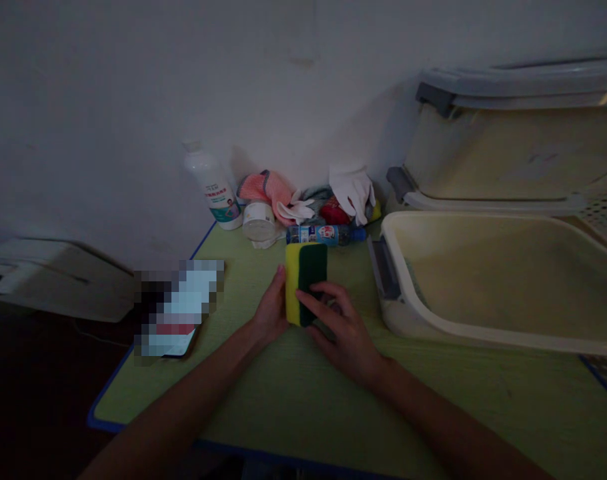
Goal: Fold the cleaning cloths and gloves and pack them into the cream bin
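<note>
Left hand [272, 305] and right hand [344, 328], grips partly closed, hold the yellow-and-green rectangular sponge [306, 285] upright between them.

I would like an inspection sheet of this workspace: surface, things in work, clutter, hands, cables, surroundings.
Surface: green table, blue edge.
Things in work: sponge, yellow and green, held.
Clutter: phone at left; white bottle, tub, pink cloth, glove and blue bottle, lying, at back; open bin at right.
Hands: left hand on yellow side, right hand on green side.
Cables: thin cord, perhaps, left of table.
Surroundings: wall behind; dim light.
</note>
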The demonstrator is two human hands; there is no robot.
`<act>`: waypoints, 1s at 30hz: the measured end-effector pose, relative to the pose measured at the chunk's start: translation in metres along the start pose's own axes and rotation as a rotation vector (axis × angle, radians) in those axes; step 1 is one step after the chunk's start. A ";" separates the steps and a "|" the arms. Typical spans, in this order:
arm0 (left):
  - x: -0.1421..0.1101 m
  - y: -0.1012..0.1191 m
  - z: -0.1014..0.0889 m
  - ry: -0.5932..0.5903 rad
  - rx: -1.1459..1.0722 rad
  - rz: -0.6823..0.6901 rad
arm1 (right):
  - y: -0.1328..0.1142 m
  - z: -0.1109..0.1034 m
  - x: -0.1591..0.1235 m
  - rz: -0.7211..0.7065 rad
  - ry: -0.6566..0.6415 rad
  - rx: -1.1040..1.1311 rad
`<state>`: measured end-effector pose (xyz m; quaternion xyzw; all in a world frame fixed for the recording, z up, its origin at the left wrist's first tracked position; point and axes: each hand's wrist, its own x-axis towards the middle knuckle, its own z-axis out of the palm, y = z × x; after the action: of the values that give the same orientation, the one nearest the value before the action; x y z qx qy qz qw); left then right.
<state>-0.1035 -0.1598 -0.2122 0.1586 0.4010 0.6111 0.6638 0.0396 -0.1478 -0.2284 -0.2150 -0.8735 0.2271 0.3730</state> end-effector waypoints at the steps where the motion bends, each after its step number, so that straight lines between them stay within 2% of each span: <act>1: 0.000 0.000 0.000 0.008 -0.011 -0.017 | 0.000 0.000 0.000 -0.003 -0.005 0.001; 6: -0.001 0.001 -0.002 0.042 -0.025 -0.024 | 0.002 0.002 0.001 0.023 0.049 0.047; 11: -0.002 0.001 -0.003 0.001 0.010 0.012 | 0.003 0.003 0.003 0.064 0.118 0.058; 16: -0.002 0.004 -0.001 0.015 -0.014 -0.011 | 0.002 0.003 0.003 0.113 0.150 0.064; 26: -0.007 0.015 0.013 0.158 -0.112 -0.068 | -0.001 0.000 0.004 0.136 0.164 0.080; 30: -0.006 0.015 0.011 0.108 -0.141 -0.078 | -0.001 0.001 0.003 0.128 0.196 0.093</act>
<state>-0.1050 -0.1595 -0.1924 0.0625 0.3979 0.6192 0.6740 0.0368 -0.1466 -0.2268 -0.2737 -0.8060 0.2688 0.4508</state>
